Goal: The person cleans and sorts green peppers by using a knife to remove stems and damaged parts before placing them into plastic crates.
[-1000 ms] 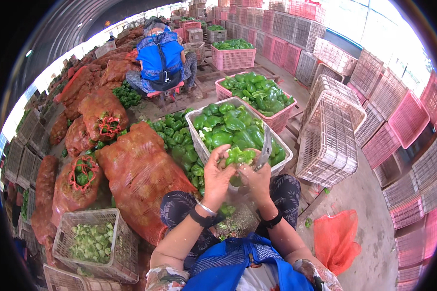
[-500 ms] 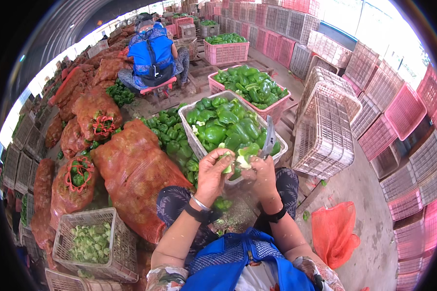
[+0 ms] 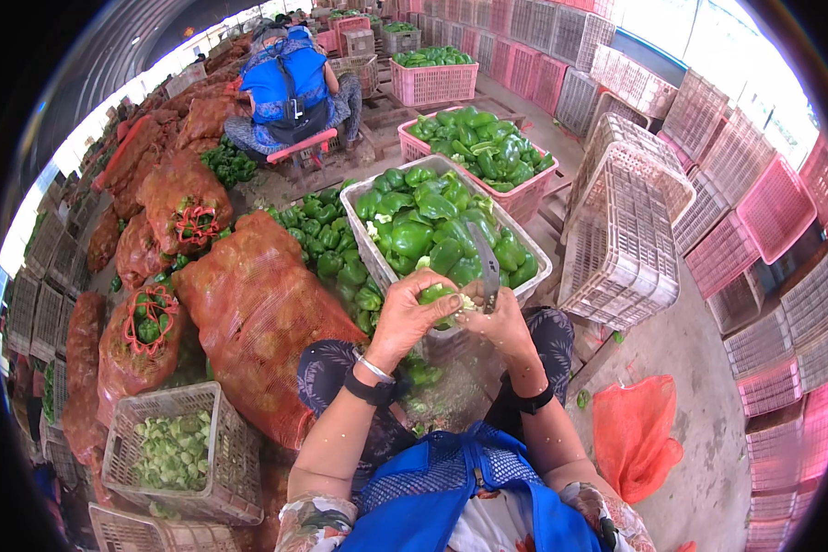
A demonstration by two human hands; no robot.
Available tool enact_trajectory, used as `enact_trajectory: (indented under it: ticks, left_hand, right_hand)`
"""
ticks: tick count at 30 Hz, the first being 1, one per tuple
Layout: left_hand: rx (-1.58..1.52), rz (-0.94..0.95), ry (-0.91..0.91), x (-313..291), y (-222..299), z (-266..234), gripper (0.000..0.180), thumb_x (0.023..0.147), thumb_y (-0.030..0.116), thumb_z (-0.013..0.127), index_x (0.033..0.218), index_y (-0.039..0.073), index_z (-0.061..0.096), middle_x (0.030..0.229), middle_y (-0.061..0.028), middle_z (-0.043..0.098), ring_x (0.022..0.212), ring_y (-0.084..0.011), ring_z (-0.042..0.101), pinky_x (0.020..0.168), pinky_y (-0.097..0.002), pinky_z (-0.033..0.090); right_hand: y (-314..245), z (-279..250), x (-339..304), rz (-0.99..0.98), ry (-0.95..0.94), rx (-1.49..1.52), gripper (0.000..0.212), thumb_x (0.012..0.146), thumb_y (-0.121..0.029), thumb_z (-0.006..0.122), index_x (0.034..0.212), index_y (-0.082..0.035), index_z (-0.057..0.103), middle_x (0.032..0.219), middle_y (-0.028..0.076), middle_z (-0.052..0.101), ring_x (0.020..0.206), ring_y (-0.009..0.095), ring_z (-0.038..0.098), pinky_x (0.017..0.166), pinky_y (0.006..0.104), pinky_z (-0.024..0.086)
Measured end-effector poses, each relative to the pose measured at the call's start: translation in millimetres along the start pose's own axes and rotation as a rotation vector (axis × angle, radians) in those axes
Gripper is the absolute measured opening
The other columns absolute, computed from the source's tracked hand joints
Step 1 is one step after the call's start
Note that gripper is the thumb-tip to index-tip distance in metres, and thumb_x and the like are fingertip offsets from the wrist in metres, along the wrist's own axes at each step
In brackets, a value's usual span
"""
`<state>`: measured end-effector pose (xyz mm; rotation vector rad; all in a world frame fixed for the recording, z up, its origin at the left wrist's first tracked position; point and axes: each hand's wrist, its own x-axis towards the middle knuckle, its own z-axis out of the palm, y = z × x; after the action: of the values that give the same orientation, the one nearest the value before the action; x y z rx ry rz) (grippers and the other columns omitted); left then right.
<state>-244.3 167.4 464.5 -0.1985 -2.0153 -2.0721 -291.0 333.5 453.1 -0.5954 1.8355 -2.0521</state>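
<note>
My left hand [image 3: 412, 313] grips a green bell pepper [image 3: 439, 295] just above my lap. My right hand [image 3: 497, 324] holds a knife [image 3: 488, 267] with its blade pointing up, and its fingers touch the pale core of the same pepper. Both hands meet at the near rim of a white crate [image 3: 363, 237] filled with green peppers. A dark band sits on each wrist.
A large red mesh sack [image 3: 258, 313] lies at my left, with more sacks behind it. A pink crate [image 3: 515, 201] of peppers stands beyond the white one. A grey basket [image 3: 225, 460] of pepper cores sits lower left. Empty crates [image 3: 626, 230] are stacked right. A seated person [image 3: 290, 83] works ahead.
My hands have stayed at the crate's near rim, turning the pepper. The knife blade has swung upright in my right hand.
</note>
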Motion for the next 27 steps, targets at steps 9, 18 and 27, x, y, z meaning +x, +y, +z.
enact_trajectory:
  ticks: [9, 18, 27]
  left_hand:
    - [-0.529, -0.291, 0.157, -7.4, -11.7, 10.7, 0.016, 0.081, 0.012, 0.075, 0.091, 0.003, 0.067, 0.076, -0.0017, 0.066, 0.057, -0.0058, 0.058, 0.041, -0.0185, 0.040]
    - [-0.822, -0.437, 0.364, -7.9, -28.9, 10.1, 0.010, 0.081, 0.006, 0.073, 0.089, 0.005, 0.066, 0.078, -0.0044, 0.067, 0.061, -0.0099, 0.063, 0.043, -0.0210, 0.048]
    - [-0.632, -0.131, 0.667, -6.0, -62.2, -26.1, 0.012, 0.091, 0.005, 0.059, 0.102, 0.003, 0.061, 0.089, -0.0056, 0.064, 0.072, -0.0163, 0.063, 0.061, -0.0274, 0.051]
  right_hand:
    - [11.0, 0.1, 2.8, 0.042, 0.007, 0.212, 0.021, 0.071, -0.010, 0.072, 0.085, -0.002, 0.059, 0.062, -0.002, 0.055, 0.047, 0.004, 0.045, 0.043, 0.0191, 0.032]
    - [20.4, 6.2, 4.5, -0.048, 0.046, 0.091, 0.019, 0.072, -0.008, 0.071, 0.084, -0.003, 0.058, 0.067, 0.000, 0.056, 0.051, 0.004, 0.047, 0.046, 0.0190, 0.034]
    - [19.9, -59.6, -2.4, -0.168, 0.318, 0.642, 0.025, 0.080, -0.007, 0.055, 0.104, -0.001, 0.053, 0.077, 0.009, 0.058, 0.047, 0.009, 0.045, 0.044, 0.0246, 0.040]
